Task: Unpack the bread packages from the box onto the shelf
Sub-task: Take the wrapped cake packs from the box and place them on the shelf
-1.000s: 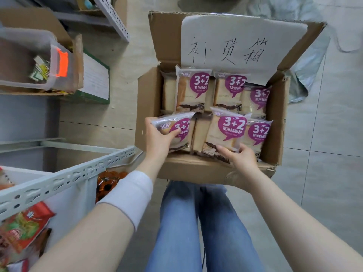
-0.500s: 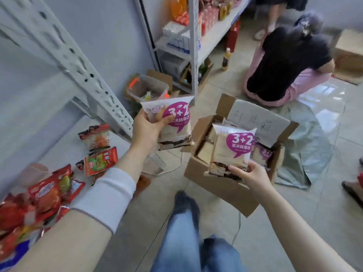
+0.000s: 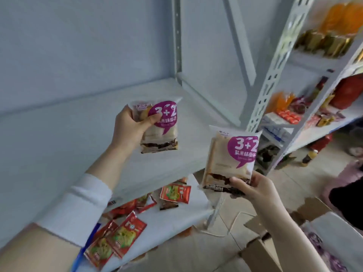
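My left hand (image 3: 128,128) grips a bread package (image 3: 163,130) with a purple "3+2" label, held upright over the bare white shelf board (image 3: 59,138). A second, identical bread package (image 3: 231,160) is pinched by its bottom edge in my right hand (image 3: 253,188), lower and to the right, off the shelf's front corner. The cardboard box (image 3: 261,250) sits on the floor at the bottom right, only partly in view, with more purple-labelled packages (image 3: 322,250) blurred inside.
The lower shelf (image 3: 176,218) carries several red snack packets (image 3: 174,194). A perforated white upright (image 3: 275,61) stands at the right, with a stocked rack (image 3: 306,118) of bottles and boxes beyond it. A person in dark clothes (image 3: 349,195) sits at the right edge.
Both hands lifted a bread package out of the box and carried it up and left to the shelf. My view swung from the box to the white shelf board.
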Demonstrator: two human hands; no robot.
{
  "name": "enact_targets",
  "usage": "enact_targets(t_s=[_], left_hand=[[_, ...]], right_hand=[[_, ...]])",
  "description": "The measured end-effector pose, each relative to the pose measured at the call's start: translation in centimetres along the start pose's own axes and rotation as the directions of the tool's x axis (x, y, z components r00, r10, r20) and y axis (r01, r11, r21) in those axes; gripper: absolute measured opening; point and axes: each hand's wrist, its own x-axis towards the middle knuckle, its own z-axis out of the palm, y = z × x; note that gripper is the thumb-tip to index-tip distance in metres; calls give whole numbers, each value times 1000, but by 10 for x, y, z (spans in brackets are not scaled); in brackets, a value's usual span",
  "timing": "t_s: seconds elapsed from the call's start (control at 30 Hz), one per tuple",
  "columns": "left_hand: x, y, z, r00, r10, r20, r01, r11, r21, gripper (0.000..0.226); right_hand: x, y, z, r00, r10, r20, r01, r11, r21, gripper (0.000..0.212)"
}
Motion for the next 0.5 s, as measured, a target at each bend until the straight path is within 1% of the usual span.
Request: enact_targets(t_s=[0.07,0.13,0.2,0.3,0.37,0.43,0.5], left_hand=[[27,-16,-29,998,-31,-49,31,999,12,31],[52,-33,-48,995,-54,-86,55,998,12,42],[77,-47,-57,990,-72,-124,71,997,-9,37],[114,-63,-57,979,-101,-175,96,995,-41,27],[144,-73,-54,970,-116,-214,100,991,-84,32],[176,-79,-49,964,-131,-231,103,986,-128,33],[211,-86,-44,965,-111,-237,79,987,-141,33]], right_hand=[[28,-13,35,999,-26,34,25,1000,14,9],[60,-22,63,997,-40,62,40,999,1,8],[96,-30,83,994,-54,90,56,998,-15,8],[158,-41,106,989,-85,124,87,996,-11,12],[203,-50,119,980,-114,166,116,993,1,14],[252,-61,134,966,-142,215,146,989,-5,14],[304,-71,152,947,-159,280,173,985,-26,16]])
